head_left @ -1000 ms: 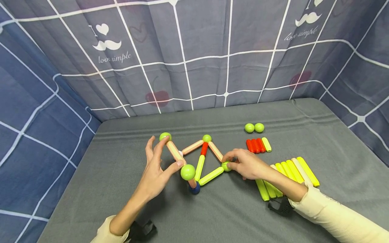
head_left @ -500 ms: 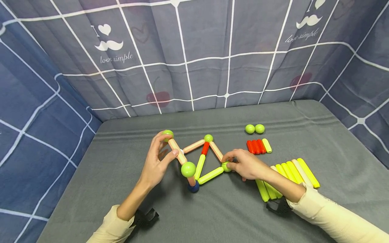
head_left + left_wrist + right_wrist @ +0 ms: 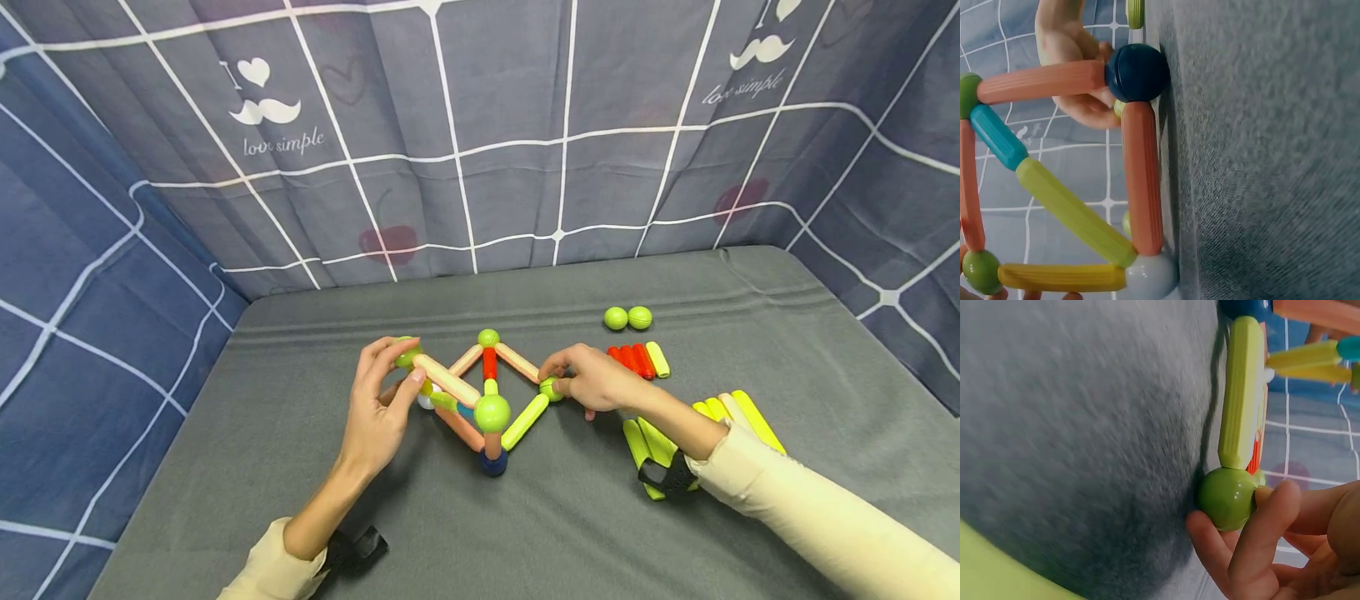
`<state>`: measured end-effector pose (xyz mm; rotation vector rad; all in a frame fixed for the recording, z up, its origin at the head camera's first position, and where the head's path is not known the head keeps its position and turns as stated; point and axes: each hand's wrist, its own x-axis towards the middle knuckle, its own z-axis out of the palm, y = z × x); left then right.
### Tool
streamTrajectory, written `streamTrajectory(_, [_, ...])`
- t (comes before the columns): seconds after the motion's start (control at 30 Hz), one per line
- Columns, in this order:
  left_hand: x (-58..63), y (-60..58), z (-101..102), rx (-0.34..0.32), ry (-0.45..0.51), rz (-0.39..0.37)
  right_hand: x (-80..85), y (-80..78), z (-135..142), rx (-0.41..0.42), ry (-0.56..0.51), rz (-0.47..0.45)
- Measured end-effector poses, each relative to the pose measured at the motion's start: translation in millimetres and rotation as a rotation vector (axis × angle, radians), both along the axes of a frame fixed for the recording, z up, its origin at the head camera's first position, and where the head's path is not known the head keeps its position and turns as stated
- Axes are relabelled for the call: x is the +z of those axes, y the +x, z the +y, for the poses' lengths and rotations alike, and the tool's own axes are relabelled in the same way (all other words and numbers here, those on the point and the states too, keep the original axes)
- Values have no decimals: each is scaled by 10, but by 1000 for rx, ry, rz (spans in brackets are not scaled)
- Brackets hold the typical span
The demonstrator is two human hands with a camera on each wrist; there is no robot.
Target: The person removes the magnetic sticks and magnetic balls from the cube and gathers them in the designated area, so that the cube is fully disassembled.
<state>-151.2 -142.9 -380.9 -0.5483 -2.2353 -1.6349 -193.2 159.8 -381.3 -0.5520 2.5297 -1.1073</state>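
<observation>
A frame of magnetic rods and balls stands on the cloth. Its flat base runs between a dark blue ball (image 3: 492, 462), a white ball (image 3: 1151, 275) and two green ones, crossed by a red rod (image 3: 490, 364) and a lime rod. Above one side rises an upright square with a cyan rod (image 3: 999, 136) and a lime rod (image 3: 1075, 211) as its diagonal. My left hand (image 3: 381, 408) grips the upper-left green ball (image 3: 982, 272), its thumb by the top coral rod (image 3: 447, 381). My right hand (image 3: 606, 382) pinches the base's right green ball (image 3: 1227, 497).
Two loose green balls (image 3: 627, 317) lie at the back right. Nearer are short red rods (image 3: 633, 360) beside a short lime one (image 3: 657, 359). Longer lime and yellow rods (image 3: 759, 421) lie in rows, partly under the right forearm. A checked curtain (image 3: 510, 125) hangs behind.
The frame has turned: its blue ball has shifted right, its back green ball left. The upright square's coloured diagonal now shows. My right hand has moved slightly away from me, still holding its ball.
</observation>
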Motion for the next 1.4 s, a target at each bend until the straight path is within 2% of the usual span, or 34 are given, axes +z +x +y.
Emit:
streamTrajectory(0.23, [49,105,-3,11,-68,10,7,-181,-3,-44,7,-34])
streamTrajectory(0.37, [74,184,-4,-30,-89,0,2,-265,-17,-82,-54,-60])
streamTrajectory(0.6, [95,336,-1,-96,-86,-43,-27,-396,-101,-62,-156,-92])
streamTrajectory(0.8, [136,402,2,-144,-88,-90,-12,-398,-81,-52,-185,-124])
streamTrajectory(0.97, [151,407,-2,-185,-69,-82,115,-247,16,-64,-230,-68])
streamTrajectory(1.03, [152,398,1,-196,-59,-75,219,-140,60,-73,-276,-89])
streamTrajectory(1.13, [154,391,13,-186,-60,-72,394,55,113,-79,-367,-172])
streamTrajectory(1.27, [161,399,23,-172,-61,-83,560,324,133,-19,-426,-210])
streamTrajectory(1.4, [166,416,32,-177,-48,-100,603,519,78,51,-436,-194])
